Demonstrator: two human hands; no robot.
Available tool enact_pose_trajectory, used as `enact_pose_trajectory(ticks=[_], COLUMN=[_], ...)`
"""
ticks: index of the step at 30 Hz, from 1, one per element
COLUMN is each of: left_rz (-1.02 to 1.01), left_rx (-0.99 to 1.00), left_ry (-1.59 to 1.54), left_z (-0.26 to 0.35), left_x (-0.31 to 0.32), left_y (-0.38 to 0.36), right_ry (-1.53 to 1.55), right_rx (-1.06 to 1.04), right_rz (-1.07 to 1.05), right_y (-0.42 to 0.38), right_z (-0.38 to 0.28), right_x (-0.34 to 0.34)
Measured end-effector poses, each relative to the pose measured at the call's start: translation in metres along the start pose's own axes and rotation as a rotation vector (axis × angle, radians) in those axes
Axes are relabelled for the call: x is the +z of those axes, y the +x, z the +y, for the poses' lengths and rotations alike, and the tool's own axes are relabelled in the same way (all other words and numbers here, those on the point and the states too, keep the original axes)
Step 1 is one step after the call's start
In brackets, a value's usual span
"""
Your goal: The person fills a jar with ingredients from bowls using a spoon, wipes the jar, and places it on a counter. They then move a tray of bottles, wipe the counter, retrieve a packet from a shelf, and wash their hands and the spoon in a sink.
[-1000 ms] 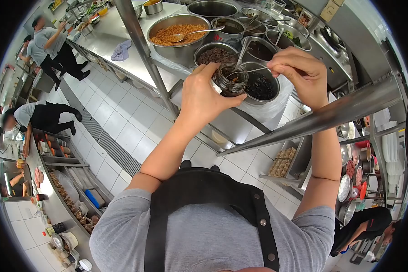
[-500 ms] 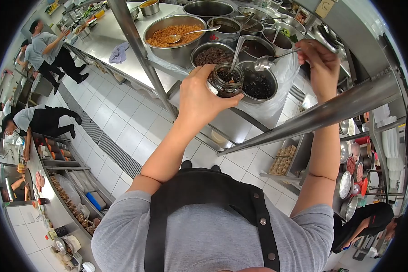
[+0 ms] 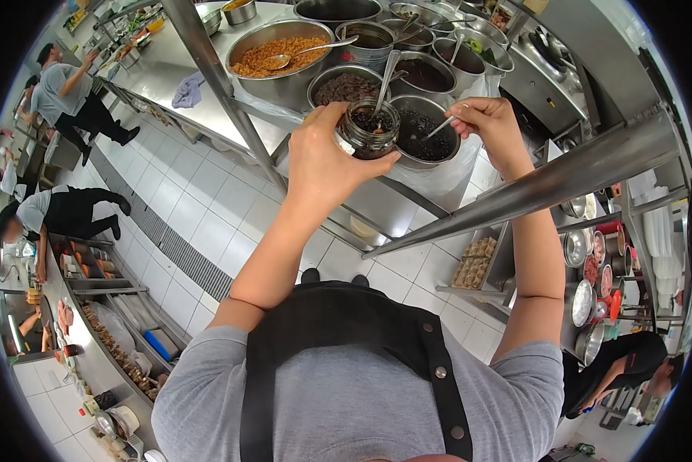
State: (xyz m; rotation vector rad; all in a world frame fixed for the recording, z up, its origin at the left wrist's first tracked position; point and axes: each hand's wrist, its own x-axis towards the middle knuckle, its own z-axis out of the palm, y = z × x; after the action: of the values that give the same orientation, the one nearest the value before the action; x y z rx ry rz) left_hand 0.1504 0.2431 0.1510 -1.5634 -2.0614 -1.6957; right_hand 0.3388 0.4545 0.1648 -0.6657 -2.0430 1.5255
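Note:
My left hand [image 3: 319, 158] is wrapped round a small glass jar [image 3: 369, 129] with dark contents. A spoon [image 3: 387, 81] stands in the jar, its handle pointing up. My right hand [image 3: 491, 132] pinches the handle of a second spoon [image 3: 438, 127], whose lower end is sunk in the dark food of a metal bowl [image 3: 455, 146] just right of the jar; its head is hidden. Behind the jar is a bowl of brown chopped food [image 3: 346, 88]. To its left, a large bowl [image 3: 242, 45] of orange food holds another spoon.
A metal post [image 3: 200, 46] rises left of the bowls, and a thick metal bar [image 3: 546, 185] crosses under my right forearm. A cloth [image 3: 187, 91] lies on the steel counter [image 3: 157, 68]. Several people stand at left; one person [image 3: 623, 369] is at lower right.
My right hand has moved left and down, and its spoon has gone from above the dark food into it. My left hand still holds the jar; the view has shifted slightly.

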Motion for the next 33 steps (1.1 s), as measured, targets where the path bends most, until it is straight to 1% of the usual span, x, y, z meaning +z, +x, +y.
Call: enact_pose_trajectory(ticks=[2,3,5,6,8,12,14,15,17,18,20,22,23,25,26,27,29,30,31,33], left_rz=[-0.002,0.008,0.020,0.009,-0.003,0.008,0.014,0.007,0.001,-0.029,-0.056,-0.018,-0.016,-0.013,-0.011,-0.021,-0.021,-0.028,-0.036,-0.021], left_rx=[0.002,0.012,0.020,0.012,0.004,0.004,-0.004,-0.005,-0.009,-0.035,-0.064,0.003,0.001,0.002,0.002,-0.004,-0.014,-0.025,-0.035,-0.026], left_ry=[0.011,0.014,0.018,0.016,0.014,0.028,0.039,0.056,0.076,0.077,0.082,0.068,0.072,0.066,0.068,0.049,0.033,0.036,0.038,0.046], left_z=[0.000,-0.001,-0.002,-0.002,-0.002,0.000,0.001,0.001,0.003,0.005,0.004,-0.003,-0.003,-0.003,-0.003,-0.004,-0.004,-0.004,-0.004,-0.004], left_x=[0.000,0.000,0.001,0.001,0.001,0.000,-0.001,-0.001,-0.002,-0.003,-0.003,0.001,0.001,0.002,0.002,0.001,0.000,0.000,-0.001,0.000], left_y=[0.000,0.000,0.000,0.000,0.000,0.000,0.000,0.000,0.001,0.002,0.002,0.002,0.003,0.003,0.003,0.003,0.003,0.003,0.003,0.002], right_ry=[0.127,0.126,0.192,0.192,0.218,0.222,0.222,0.223,0.234,0.186,0.182,0.167,0.169,0.068,0.041,0.041,-0.159,-0.196,-0.194,-0.217], right_rx=[0.131,0.130,0.223,0.224,0.204,0.172,0.108,0.108,0.018,0.041,0.020,-0.021,-0.020,-0.101,-0.214,-0.217,-0.585,-0.696,-0.698,-0.844], right_rz=[0.077,0.076,0.193,0.191,0.236,0.259,0.276,0.272,0.285,0.268,0.236,0.206,0.201,0.113,0.057,0.052,-0.081,-0.113,-0.120,-0.086], right_y=[0.002,0.002,0.002,0.002,0.002,0.005,0.007,0.007,0.007,0.010,0.014,0.014,0.014,0.013,0.013,0.010,0.002,0.000,0.000,0.000], right_z=[0.007,0.007,0.007,0.006,0.004,-0.005,-0.016,-0.026,-0.049,-0.054,-0.066,-0.079,-0.081,-0.083,-0.078,-0.080,-0.084,-0.087,-0.085,-0.081], right_x=[-0.004,-0.004,-0.004,-0.005,-0.007,-0.015,-0.018,-0.017,-0.015,-0.020,-0.018,-0.004,0.008,0.028,0.036,0.039,0.045,0.044,0.042,0.039])
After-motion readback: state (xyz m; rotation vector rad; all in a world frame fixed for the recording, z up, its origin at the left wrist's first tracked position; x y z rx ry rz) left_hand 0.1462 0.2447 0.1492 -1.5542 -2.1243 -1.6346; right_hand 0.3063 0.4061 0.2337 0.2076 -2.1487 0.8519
